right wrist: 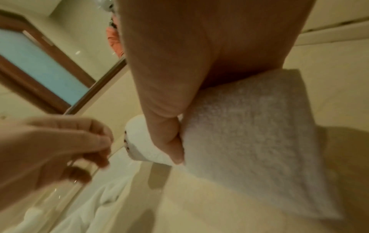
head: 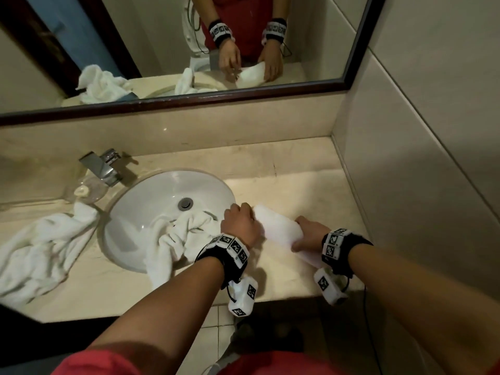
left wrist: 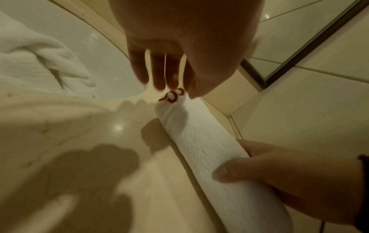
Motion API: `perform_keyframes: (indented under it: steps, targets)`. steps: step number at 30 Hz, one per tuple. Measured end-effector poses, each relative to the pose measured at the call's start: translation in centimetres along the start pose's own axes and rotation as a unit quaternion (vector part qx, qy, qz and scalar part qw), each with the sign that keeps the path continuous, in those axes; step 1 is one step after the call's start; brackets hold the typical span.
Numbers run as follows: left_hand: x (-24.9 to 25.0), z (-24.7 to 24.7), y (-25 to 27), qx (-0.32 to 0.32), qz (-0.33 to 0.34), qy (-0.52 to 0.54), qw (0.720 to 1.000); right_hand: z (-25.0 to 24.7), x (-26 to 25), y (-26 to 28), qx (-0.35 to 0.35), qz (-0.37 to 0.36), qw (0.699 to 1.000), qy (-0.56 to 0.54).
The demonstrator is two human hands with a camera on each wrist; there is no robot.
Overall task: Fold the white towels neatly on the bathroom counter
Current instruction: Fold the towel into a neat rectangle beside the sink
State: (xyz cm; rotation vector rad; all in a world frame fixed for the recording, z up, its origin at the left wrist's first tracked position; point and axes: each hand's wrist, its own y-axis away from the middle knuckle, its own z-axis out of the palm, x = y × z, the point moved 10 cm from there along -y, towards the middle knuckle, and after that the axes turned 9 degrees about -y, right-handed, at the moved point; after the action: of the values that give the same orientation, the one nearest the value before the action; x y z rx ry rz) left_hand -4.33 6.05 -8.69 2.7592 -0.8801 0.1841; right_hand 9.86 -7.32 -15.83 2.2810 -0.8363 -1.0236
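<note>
A white towel (head: pixel 278 228), folded into a long narrow strip, lies on the beige counter (head: pixel 297 182) right of the sink. My right hand (head: pixel 307 234) grips its near end, with the thumb (left wrist: pixel 229 173) across the top and the fingers behind. My left hand (head: pixel 238 220) is at the far end, where red stitching (left wrist: pixel 172 97) shows. Its fingers (left wrist: pixel 157 75) hang down just above that end and do not visibly hold it. From the right wrist, the towel (right wrist: pixel 249 141) runs under my right hand, and my left hand (right wrist: pixel 60 149) sits a little apart from its end.
A crumpled white towel (head: pixel 184 234) hangs over the sink's (head: pixel 151 201) front rim. Another one (head: pixel 40 253) lies heaped on the counter at the left. A chrome faucet (head: pixel 102 166) and a glass dish (head: pixel 86 190) stand behind the sink. A tiled wall (head: pixel 405 198) bounds the counter on the right.
</note>
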Motion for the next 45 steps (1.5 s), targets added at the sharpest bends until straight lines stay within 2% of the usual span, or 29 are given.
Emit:
perform_keyframes:
  steps: [3,5,7,10,14,19,22,25,32,37,41,45]
  targets:
    - [1.9,3.1,2.1,-0.129,0.033,0.065,0.989,0.5,0.9,0.3,0.004,0.018,0.996,-0.089]
    - [2.5,4.9,3.3,-0.185,0.024,0.102,0.977,1.0,1.4,0.5,0.002,0.026,0.987,-0.161]
    - [3.0,6.3,4.4,-0.221,0.007,0.144,0.965,1.6,1.9,1.0,-0.005,0.041,0.973,-0.227]
    - [3.8,7.6,5.9,-0.270,-0.026,0.205,0.940,3.5,3.5,1.0,-0.024,0.076,0.937,-0.341]
    - [4.6,7.7,7.6,-0.296,-0.075,0.298,0.905,5.0,3.6,2.5,-0.059,0.093,0.906,-0.408]
    - [4.9,4.5,8.4,-0.277,-0.112,0.386,0.873,4.0,1.7,3.6,-0.046,0.096,0.900,-0.424]
    - [3.8,2.0,8.7,-0.263,-0.139,0.417,0.859,2.9,-2.7,5.7,-0.049,0.058,0.887,-0.456]
    - [1.4,-1.1,9.2,-0.231,-0.155,0.430,0.859,3.0,-7.9,7.0,-0.090,0.017,0.875,-0.476]
    - [-6.2,-7.8,11.0,-0.163,-0.181,0.433,0.868,5.5,-18.6,8.9,-0.204,-0.033,0.873,-0.441]
    - [-13.7,-10.8,12.8,-0.117,-0.228,0.444,0.859,8.5,-26.3,9.9,-0.273,-0.081,0.882,-0.376]
    - [-20.9,-11.9,14.6,-0.077,-0.279,0.466,0.836,12.2,-32.7,10.4,-0.307,-0.108,0.888,-0.325]
    - [-27.5,-14.3,16.7,-0.055,-0.291,0.440,0.848,15.8,-38.9,10.9,-0.319,-0.134,0.904,-0.250]
